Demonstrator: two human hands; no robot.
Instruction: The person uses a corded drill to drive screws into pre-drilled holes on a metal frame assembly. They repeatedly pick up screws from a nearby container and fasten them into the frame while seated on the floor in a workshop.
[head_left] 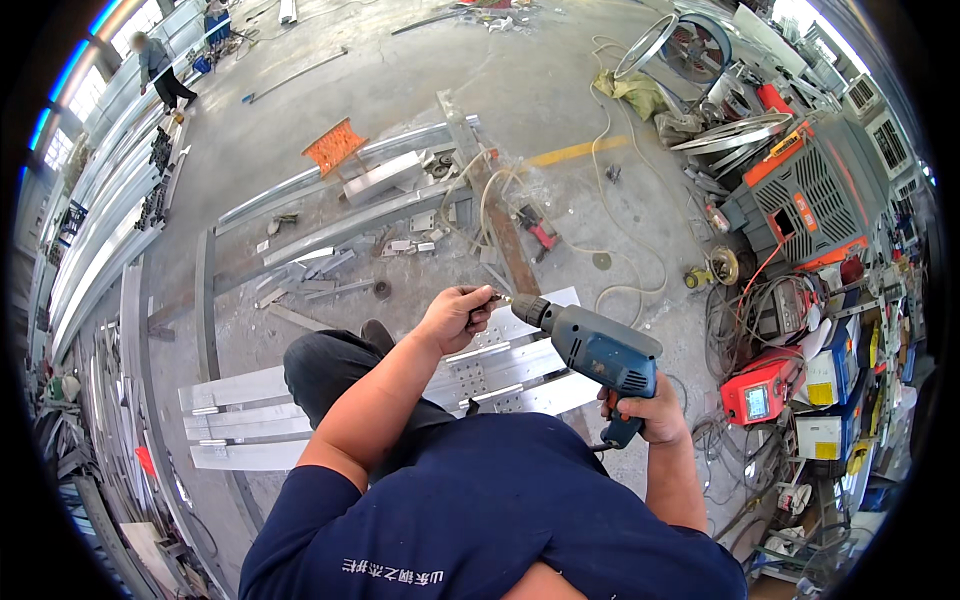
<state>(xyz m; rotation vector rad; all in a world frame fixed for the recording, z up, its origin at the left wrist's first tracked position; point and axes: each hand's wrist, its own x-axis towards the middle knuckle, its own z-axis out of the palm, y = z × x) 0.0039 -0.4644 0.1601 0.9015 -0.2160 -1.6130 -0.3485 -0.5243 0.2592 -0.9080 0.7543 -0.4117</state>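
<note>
My right hand (655, 408) is wrapped around the grip of a blue and dark grey power drill (605, 350), whose chuck points left and away from me. At the chuck's front, my left hand (458, 318) is closed in a pinch at the end of the drill bit; a small dark thing shows at the fingers, too small to name. Below the drill, several silvery metal bars (240, 388) lie side by side, with perforated plates (468, 380) between them. My bent knee (330, 370) covers part of the bars.
An orange metal stand (335, 147) and steel beams (350, 238) lie ahead. A red power tool (540, 230) rests by a beam. Hoses trail over the floor. At right stand a large grey machine (810, 205) and a red box with a screen (760, 388). Far left, a person (160, 72) walks by stacked profiles.
</note>
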